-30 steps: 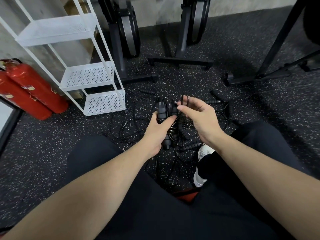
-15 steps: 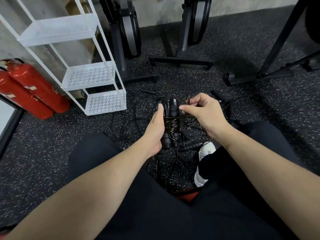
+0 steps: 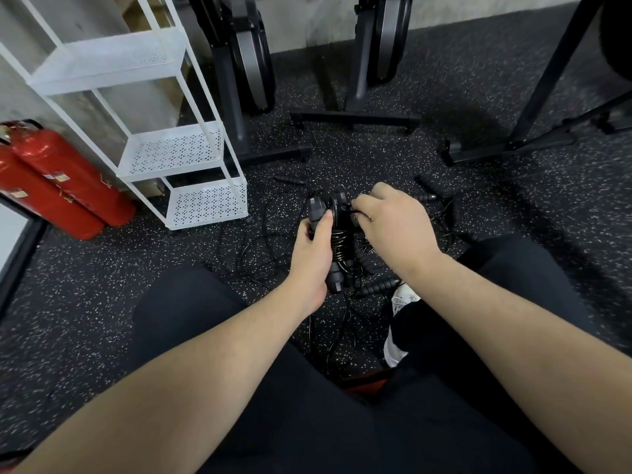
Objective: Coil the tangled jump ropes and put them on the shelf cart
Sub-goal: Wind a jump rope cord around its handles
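Floor [image 3: 478, 206]: dark rubber matting with white speckles, covering the whole visible area.

Exercise machines [image 3: 246, 63]: black frames standing at the far side, their base bars resting on the floor.

Shelf cart [image 3: 160, 148]: white, three perforated tiers, standing at far left; nothing is seen lying on any tier.

Fire extinguishers [image 3: 65, 179]: two red cylinders at the left, beside the cart.

Person: seated or crouched low, dark trousers, one white shoe [image 3: 396, 302] visible near centre right.

Loose jump ropes [image 3: 260, 248]: thin black cords in a tangle on the floor between the cart and the person's knees, with several ribbed black handles lying among them, near and far of the hands.

Coiled jump rope [image 3: 337, 234]: black handles held side by side, upright, with cord wound round their middle. It is off the floor, in front of the person, well apart from the cart.

Left hand [image 3: 313, 254]: fingers curled round the handle bundle from the left, thumb pressed on the upper part of the handles.

Right hand [image 3: 393, 224]: fingers curled, pinching the cord at the top of the bundle, just right of the handle ends.
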Demonstrator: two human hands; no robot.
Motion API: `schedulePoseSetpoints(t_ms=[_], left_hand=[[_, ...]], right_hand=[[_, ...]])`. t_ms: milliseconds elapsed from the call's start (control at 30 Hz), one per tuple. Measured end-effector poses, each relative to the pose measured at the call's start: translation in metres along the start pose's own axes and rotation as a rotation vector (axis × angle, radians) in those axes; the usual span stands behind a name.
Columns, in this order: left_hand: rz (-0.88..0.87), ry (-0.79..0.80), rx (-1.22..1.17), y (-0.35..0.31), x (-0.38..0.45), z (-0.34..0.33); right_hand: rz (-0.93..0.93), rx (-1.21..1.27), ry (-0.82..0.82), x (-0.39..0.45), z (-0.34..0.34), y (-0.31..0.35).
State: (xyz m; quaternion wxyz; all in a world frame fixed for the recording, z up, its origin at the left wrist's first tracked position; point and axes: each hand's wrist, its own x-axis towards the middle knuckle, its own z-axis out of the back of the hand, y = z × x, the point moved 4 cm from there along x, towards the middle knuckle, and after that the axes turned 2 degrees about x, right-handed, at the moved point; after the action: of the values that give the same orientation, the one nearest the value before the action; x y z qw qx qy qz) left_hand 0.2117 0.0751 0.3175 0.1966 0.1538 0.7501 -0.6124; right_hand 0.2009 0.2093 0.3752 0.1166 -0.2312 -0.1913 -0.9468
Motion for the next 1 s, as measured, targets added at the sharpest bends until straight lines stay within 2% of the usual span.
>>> schedulePoseSetpoints(t_ms=[133,300,400,600,700,800,900,1000], left_hand=[[-0.006,0.004,0.079,-0.003,-0.002,-0.002],[-0.03,0.005,0.268,-0.006,-0.004,-0.003],[0.021,0.027,0.264,-0.009,-0.007,-0.004],[-0.064,-0.096,0.357,-0.006,-0.001,-0.001],[-0.005,-0.086,0.387,0.001,0.0,-0.001],[0.113,-0.051,0.301,0.005,0.002,0.002],[0.107,-0.027,0.293,0.006,0.002,0.003],[0.078,0.005,0.277,0.003,0.002,0.001]], right_hand=[[0.056,-0.06,0.01,-0.001,-0.002,-0.003],[0.091,-0.119,0.136,-0.006,-0.006,-0.006],[0.08,-0.13,0.179,-0.006,-0.008,-0.006],[0.143,-0.223,0.253,-0.002,-0.017,-0.004],[0.144,-0.201,0.293,-0.01,-0.025,-0.006],[0.148,-0.17,0.325,-0.012,-0.03,-0.004],[0.049,-0.076,0.366,-0.007,-0.027,-0.011],[-0.195,0.163,0.364,-0.001,-0.018,-0.026]])
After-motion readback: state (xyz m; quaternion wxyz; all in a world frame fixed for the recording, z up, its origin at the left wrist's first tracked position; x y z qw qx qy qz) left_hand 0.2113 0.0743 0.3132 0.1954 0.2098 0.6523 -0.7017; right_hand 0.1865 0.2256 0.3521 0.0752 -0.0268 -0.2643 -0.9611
